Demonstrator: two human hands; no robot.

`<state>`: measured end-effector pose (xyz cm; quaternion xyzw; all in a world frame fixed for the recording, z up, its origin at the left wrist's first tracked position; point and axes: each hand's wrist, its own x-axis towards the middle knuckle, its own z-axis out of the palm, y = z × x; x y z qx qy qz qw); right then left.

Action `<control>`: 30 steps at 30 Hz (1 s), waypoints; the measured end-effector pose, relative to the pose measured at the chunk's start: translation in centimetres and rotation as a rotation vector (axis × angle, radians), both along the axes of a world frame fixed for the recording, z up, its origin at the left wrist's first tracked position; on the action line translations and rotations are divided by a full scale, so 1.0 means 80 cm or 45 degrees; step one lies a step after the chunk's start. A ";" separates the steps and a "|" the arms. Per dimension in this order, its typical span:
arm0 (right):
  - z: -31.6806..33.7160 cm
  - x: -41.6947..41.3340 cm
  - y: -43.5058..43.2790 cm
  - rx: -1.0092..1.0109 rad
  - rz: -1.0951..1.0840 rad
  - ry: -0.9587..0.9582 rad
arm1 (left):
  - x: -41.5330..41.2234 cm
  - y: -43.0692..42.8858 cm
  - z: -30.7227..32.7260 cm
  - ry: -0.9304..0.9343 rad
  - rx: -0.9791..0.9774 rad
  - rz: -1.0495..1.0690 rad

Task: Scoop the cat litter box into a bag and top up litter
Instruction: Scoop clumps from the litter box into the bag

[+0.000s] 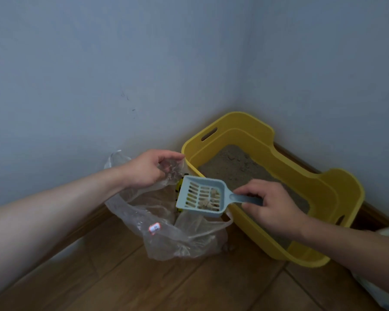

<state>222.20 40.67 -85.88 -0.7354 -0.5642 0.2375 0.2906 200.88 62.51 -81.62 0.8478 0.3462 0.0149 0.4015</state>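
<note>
Beside the yellow litter box [252, 131], holding the blue scoop [202, 196] roughly level over the clear bag [180, 236], right hand [272, 207] fingers clamping its handle, so the clumps [208, 202] don't spill early; pinching the bag's rim high with the left hand [148, 169], spreading its mouth for tipping.

My left hand [147, 169] comes in from the lower left on a bare, outstretched left forearm [54, 209]. Its fingers [166, 154] are curled, pinching the rim of the plastic bag [166, 234]. My right hand [273, 209] enters from the lower right, knuckles up, fingers [254, 187] wrapped round the handle of the litter scoop [202, 196], right forearm [357, 254] bare.
</note>
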 end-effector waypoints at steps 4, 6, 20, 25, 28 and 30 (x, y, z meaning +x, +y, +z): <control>0.002 -0.027 0.015 -0.076 0.109 0.016 | -0.007 -0.005 0.006 0.007 -0.016 -0.003; 0.003 -0.039 0.027 -0.108 0.161 0.016 | -0.014 -0.005 0.008 0.004 -0.037 -0.020; -0.006 -0.074 0.070 -0.128 0.323 -0.054 | -0.040 0.001 0.003 -0.122 -0.086 -0.017; -0.007 -0.072 0.069 -0.167 0.337 -0.064 | -0.043 0.009 -0.003 -0.083 -0.101 -0.029; -0.005 -0.072 0.068 -0.171 0.331 -0.032 | -0.040 0.008 -0.002 -0.088 -0.103 -0.052; -0.004 -0.071 0.068 -0.179 0.317 -0.012 | -0.040 0.010 -0.002 -0.082 -0.111 -0.048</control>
